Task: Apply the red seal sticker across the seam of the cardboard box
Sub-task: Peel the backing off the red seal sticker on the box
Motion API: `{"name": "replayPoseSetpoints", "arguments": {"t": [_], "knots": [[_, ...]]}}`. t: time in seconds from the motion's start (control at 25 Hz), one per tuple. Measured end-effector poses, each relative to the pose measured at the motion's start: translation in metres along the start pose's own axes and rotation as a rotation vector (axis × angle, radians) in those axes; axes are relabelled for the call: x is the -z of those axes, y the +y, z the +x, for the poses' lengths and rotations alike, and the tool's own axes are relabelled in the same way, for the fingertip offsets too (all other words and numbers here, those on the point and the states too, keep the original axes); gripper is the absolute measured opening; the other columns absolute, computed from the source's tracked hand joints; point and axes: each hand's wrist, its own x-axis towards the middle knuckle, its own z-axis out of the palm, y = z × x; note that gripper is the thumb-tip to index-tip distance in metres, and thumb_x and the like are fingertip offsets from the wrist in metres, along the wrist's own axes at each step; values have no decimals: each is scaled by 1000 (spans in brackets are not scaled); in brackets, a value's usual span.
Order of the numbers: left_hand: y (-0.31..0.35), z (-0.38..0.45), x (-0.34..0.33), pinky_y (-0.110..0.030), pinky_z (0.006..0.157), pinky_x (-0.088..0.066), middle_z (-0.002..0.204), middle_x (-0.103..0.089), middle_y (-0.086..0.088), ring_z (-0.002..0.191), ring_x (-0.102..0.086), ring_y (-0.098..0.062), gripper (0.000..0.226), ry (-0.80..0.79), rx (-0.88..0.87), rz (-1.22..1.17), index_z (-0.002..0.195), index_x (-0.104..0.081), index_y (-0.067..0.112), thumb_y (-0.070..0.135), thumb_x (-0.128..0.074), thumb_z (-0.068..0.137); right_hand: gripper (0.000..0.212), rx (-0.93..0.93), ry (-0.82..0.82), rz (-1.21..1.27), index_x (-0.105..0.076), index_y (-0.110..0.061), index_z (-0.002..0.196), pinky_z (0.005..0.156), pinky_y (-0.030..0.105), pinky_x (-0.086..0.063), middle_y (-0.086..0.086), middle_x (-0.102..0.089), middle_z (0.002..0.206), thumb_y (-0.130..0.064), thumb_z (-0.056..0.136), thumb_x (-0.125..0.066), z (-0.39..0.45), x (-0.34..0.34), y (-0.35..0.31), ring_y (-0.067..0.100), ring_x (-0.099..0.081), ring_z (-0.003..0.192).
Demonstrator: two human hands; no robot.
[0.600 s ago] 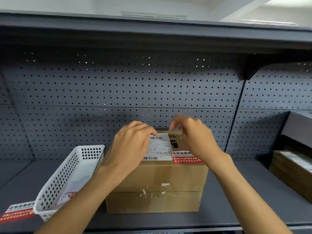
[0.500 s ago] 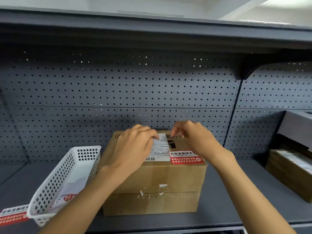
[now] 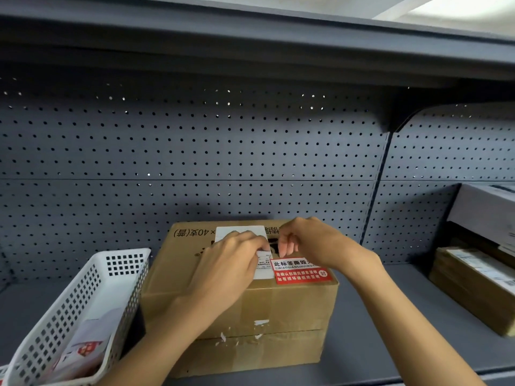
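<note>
Left hand [image 3: 234, 263] flat, pinning white label [image 3: 252, 235] on box [image 3: 250, 302] at frame centre; right hand [image 3: 315, 243] curled, grip unclear, beside red sticker [image 3: 302, 273].

**Brown, white, red and grey on my shelf view**

I see a plain brown cardboard box [image 3: 239, 307] with black print and white torn flecks on its front. Its label [image 3: 264, 267] is white with fine dark text. The seal sticker [image 3: 302, 274] is red below, white above. The basket [image 3: 75, 316] is white with a square-hole grid. The pegboard [image 3: 195, 151] is grey-blue, dotted in rows.
</note>
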Motion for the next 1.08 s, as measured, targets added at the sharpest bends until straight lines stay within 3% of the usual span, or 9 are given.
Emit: {"name": "replayPoseSetpoints", "arguments": {"t": [0.12,0.32,0.6,0.8,0.96,1.08], "knots": [[0,-1,0,-31,81,-53,123,-67,15,113,-59,-9,36,-3,8,-18,120,-63,31,15,-42,96,45,7,-51,8,-62,-31,75,85,39,-56,-8,-67,79,5,84,-35,-1,3,-6,16,-68,86],[2,0,1,-31,78,-53,121,-66,14,112,-59,-9,35,-26,9,-1,120,-62,29,15,-41,96,50,40,-89,-75,-56,-36,63,90,40,-53,-9,-60,88,3,89,-42,-2,7,-12,16,-64,96],[4,0,4,-32,77,-51,117,-65,14,110,-59,-10,37,-52,29,5,122,-60,31,15,-41,95,39,67,-96,-78,-70,-29,87,91,42,-53,-6,-63,96,1,91,-46,-5,9,-17,20,-64,101],[2,-1,2,-32,78,-50,119,-64,14,112,-57,-10,37,-47,30,11,122,-59,32,15,-40,95,41,58,-87,-90,-60,-35,75,93,43,-52,-2,-66,104,-2,92,-42,-6,6,-19,21,-63,104],[1,-2,0,-34,80,-52,118,-66,14,112,-58,-11,39,-34,32,-26,119,-62,33,11,-41,94,37,84,-93,-31,-64,-24,92,87,34,-53,-5,-65,98,1,91,-38,-12,7,-21,12,-57,93],[-8,0,-6,-40,78,-55,111,-73,11,103,-64,-15,43,-31,93,-156,110,-68,35,7,-42,89,24,144,-99,-3,-66,-22,98,82,32,-53,-4,-67,102,-7,95,-48,-23,12,-21,12,-55,94]]}}
